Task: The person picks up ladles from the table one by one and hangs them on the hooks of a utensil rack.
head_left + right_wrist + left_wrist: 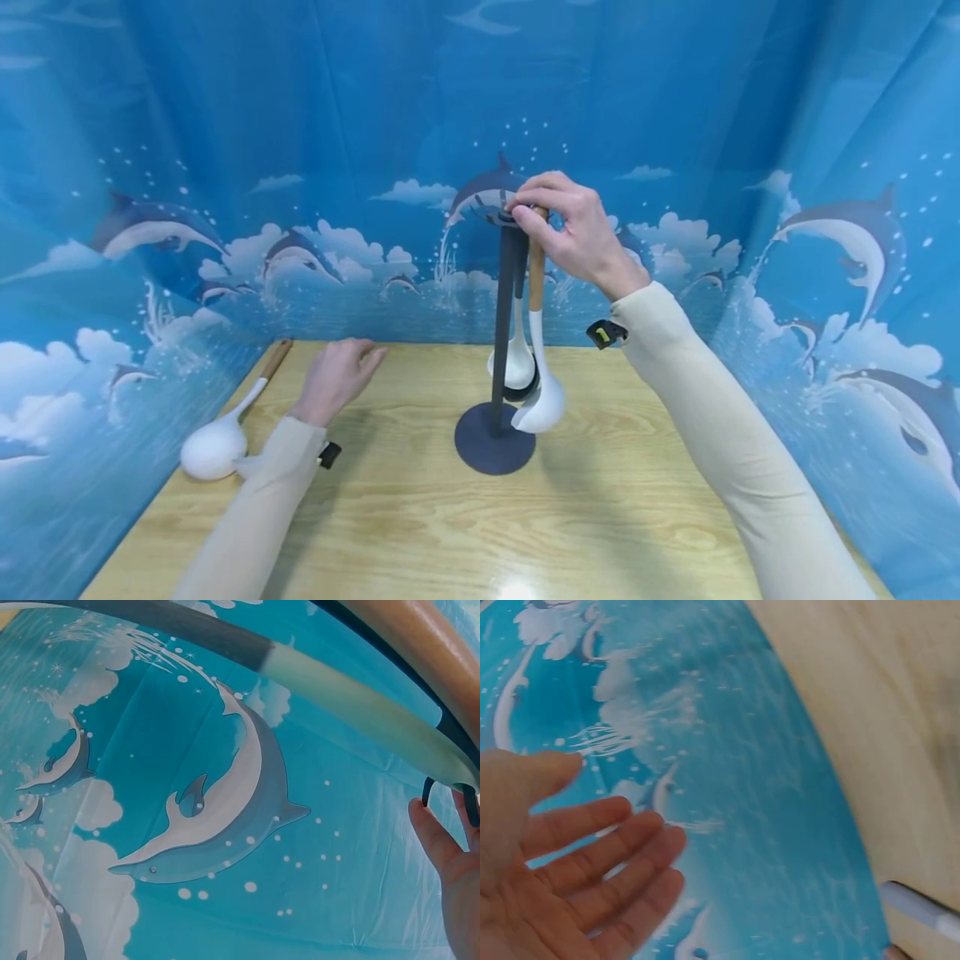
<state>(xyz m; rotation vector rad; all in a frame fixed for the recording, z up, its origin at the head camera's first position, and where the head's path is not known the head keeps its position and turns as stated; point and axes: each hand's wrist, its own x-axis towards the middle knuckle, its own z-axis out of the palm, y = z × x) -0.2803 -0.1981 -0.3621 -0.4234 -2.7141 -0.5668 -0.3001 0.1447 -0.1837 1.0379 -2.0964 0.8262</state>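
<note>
My right hand (pixel 566 221) is at the top of a dark utensil stand (pixel 501 333), thumb and fingertips pinching its top by the hooks. A white ladle (pixel 551 400) with a wooden handle hangs just beneath that hand. Behind it hang a smaller white ladle (pixel 517 362) with a dark handle and a dark utensil, mostly hidden. In the right wrist view, fingers (pixel 435 836) touch near a dark hook. My left hand (pixel 337 379) hovers over the table's left side, holding nothing; its loosely bent fingers (pixel 622 877) show in the left wrist view.
Another white ladle (pixel 213 446) with a wooden handle lies at the table's left edge. Next to it, a pale utensil part (pixel 246 465) is mostly hidden by my left sleeve. A blue dolphin-print curtain (pixel 360 125) surrounds the wooden table (pixel 420 533) at the back and sides.
</note>
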